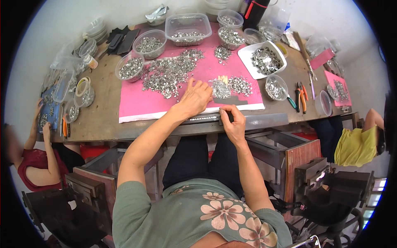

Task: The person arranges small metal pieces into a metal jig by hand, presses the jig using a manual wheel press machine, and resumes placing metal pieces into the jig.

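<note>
My left hand (197, 98) rests over the pink mat (138, 103), its fingers bent beside a pile of thin silver metal pins (221, 89). Its thumb and forefinger close in at the pins' edge, and anything between them is too small to see. My right hand (234, 124) is pinched at the table's front edge, with a small dark thing showing at its fingertips. Just left of it, a row of small shiny pieces (202, 118) lies along a metal bar (173, 124). A broad heap of small silver parts (169, 72) spreads beyond my left hand.
Clear plastic tubs (188, 27) and a white tray (244, 62) of metal parts stand behind and right. Orange-handled pliers (303, 99) lie at the right. Two other people work at the table: a person in dark red (35, 165) at left, one in yellow (355, 146) at right.
</note>
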{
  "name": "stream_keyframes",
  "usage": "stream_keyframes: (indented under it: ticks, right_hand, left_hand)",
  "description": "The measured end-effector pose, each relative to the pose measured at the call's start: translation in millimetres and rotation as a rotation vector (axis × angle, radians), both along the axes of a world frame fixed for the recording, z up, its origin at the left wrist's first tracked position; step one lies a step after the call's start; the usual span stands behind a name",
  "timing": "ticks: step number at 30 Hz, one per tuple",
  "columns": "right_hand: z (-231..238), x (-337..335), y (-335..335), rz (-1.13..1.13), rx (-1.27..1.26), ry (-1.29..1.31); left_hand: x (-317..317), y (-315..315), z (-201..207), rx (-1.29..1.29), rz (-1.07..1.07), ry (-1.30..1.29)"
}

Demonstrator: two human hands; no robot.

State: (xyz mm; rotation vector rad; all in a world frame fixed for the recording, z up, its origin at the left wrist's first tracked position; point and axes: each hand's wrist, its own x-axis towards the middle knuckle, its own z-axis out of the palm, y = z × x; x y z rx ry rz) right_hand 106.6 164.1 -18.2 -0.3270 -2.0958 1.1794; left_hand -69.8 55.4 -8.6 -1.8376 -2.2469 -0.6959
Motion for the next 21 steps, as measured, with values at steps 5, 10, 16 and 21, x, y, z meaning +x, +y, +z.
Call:
stream_keyframes:
  ticks: [5, 10, 16, 21]
  right_hand:
    - [3.4, 3.6, 4.3, 0.035, -0.108, -0.023]
    - [17.0, -18.4, 22.0, 0.122, 0.145, -0.071]
    - [16.1, -76.1, 36.4, 0.146, 0.407, -0.207]
    - [17.6, -86.1, 35.8, 0.16, 0.462, -0.25]
  left_hand:
    - [-7.6, -21.9, 7.6, -0.025, -0.008, -0.097]
    - [-8.3, -36.6, 3.6, 0.038, -0.006, -0.122]
    - [-0.2, -25.0, 9.9, 0.149, 0.097, -0.139]
    - [2.3, -28.7, 9.5, 0.122, 0.152, -0.221]
